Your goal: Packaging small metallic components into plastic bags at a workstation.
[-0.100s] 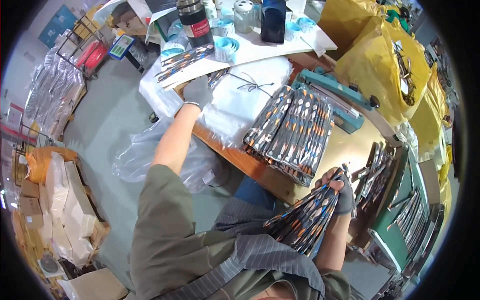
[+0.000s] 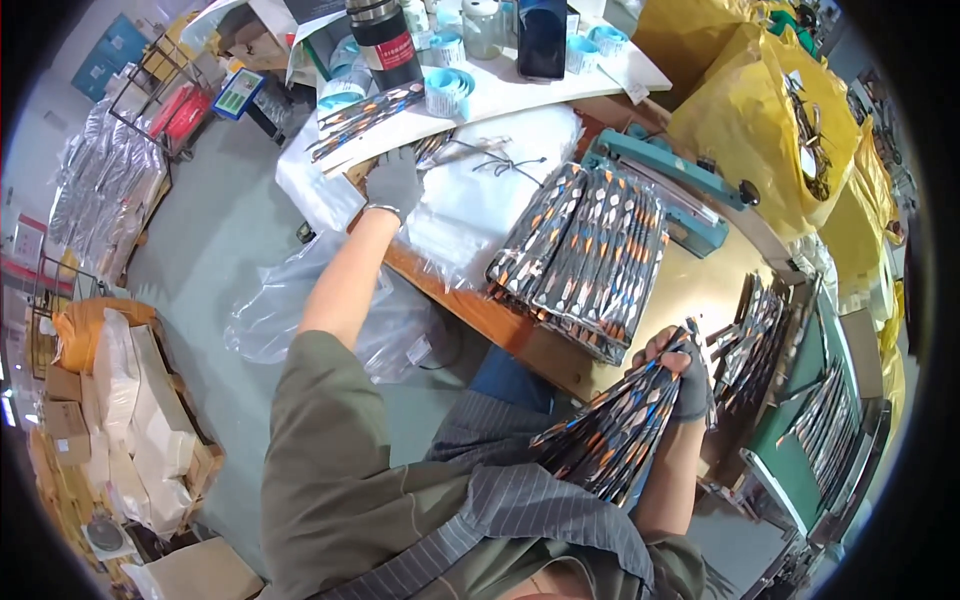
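My right hand (image 2: 678,375), in a dark fingerless glove, is closed round a fanned bundle of long, thin black strips (image 2: 610,440) with orange, white and blue diamonds. The bundle's wide end hangs toward my lap. In a grey glove, my left hand (image 2: 394,182) reaches to the bench's far left, just below the white shelf, with its fingers stretched out. Similar strips (image 2: 432,148) lie beside its fingertips, partly hidden. Close by on its right is a stack of clear plastic bags (image 2: 490,190) with a dark tie on top. A neat pile of bagged patterned strips (image 2: 585,265) stands mid-bench.
A teal bag sealer (image 2: 670,185) stands behind the pile. The white shelf (image 2: 500,100) bears a flask (image 2: 383,45), a phone (image 2: 542,40) and rolls of blue labels (image 2: 448,92). More strips (image 2: 750,340) lie right of my right hand, near a green tray (image 2: 800,470). Yellow sacks (image 2: 760,130) stand far right.
The fingers of my left hand look more extended by the shelf edge. My right hand keeps its hold on the bundle, which has barely shifted.
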